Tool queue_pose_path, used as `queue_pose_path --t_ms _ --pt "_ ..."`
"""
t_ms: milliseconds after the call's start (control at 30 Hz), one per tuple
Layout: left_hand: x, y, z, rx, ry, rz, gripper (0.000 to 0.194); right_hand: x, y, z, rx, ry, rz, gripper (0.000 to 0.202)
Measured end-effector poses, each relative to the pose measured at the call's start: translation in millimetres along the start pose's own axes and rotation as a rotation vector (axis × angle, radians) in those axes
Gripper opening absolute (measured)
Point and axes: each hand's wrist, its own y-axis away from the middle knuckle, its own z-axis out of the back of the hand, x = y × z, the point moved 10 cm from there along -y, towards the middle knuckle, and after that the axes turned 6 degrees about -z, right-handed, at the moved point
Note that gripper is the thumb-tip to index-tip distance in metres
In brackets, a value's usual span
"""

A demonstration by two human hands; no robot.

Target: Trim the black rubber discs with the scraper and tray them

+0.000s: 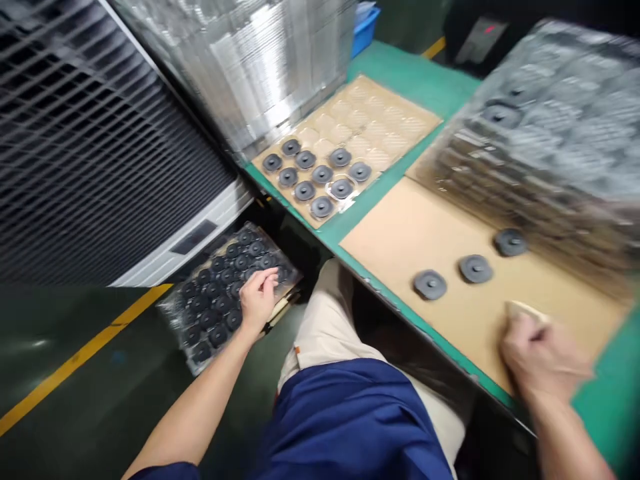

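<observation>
My left hand is over the near edge of a low clear plastic tray filled with round black parts. Its fingers are curled in and close together, with nothing visible in them. On the tan board, my right hand is closed around a pale yellowish piece, perhaps a folded cloth or pad; motion blurs it. Three dark grey rounded parts with a small central knob lie beyond that hand: a left one, a middle one and a right one.
A clear tray on the green tabletop has several grey parts at its near end. Tall stacked clear trays rise behind it. More stacked trays stand at right. A black slatted panel borders the left.
</observation>
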Motion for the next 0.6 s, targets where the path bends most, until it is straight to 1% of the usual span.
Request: queue_pose_path --t_ms 100,133,167,200,233,267,300,333,367,433,533,600 --pt "-125 -13 -66.6 0.122 0.215 -0.317 0.029 -4 -4 4 -0.022 0.000 -0.006 0.031" --pt "-163 -14 -86.5 0.163 0.267 -0.410 0.028 -2 -5 4 -0.023 -0.003 0.005 0.031" --pt "-196 -12 -105.3 0.204 0.306 -0.494 0.030 0 -5 4 -0.025 -0.008 0.015 0.032" --pt "-225 -10 -123.1 0.242 0.333 -0.565 0.036 1 -5 4 -0.026 -0.014 0.023 0.033" --pt "-248 -6 -139.5 0.275 0.349 -0.618 0.047 2 -5 4 -0.025 -0.022 0.030 0.033" --pt "-265 -2 -154.3 0.304 0.357 -0.656 0.057 3 -5 4 -0.024 -0.030 0.035 0.034" --pt "-277 1 -167.1 0.329 0.359 -0.678 0.065 3 -5 4 -0.022 -0.039 0.039 0.034" --pt "-285 5 -177.9 0.351 0.359 -0.687 0.069 3 -5 3 -0.017 -0.048 0.040 0.035" --pt "-288 7 -186.4 0.368 0.359 -0.686 0.070 2 -5 1 -0.011 -0.057 0.040 0.035" --pt "-288 11 -197.8 0.402 0.365 -0.667 0.066 0 -6 -2 0.005 -0.074 0.028 0.036" --pt "-283 11 -202.5 0.440 0.380 -0.610 0.063 -2 -8 -1 0.030 -0.120 0.002 0.034" --pt "-283 10 -195.9 0.444 0.374 -0.559 0.063 0 -8 11 0.045 -0.191 -0.001 0.032"
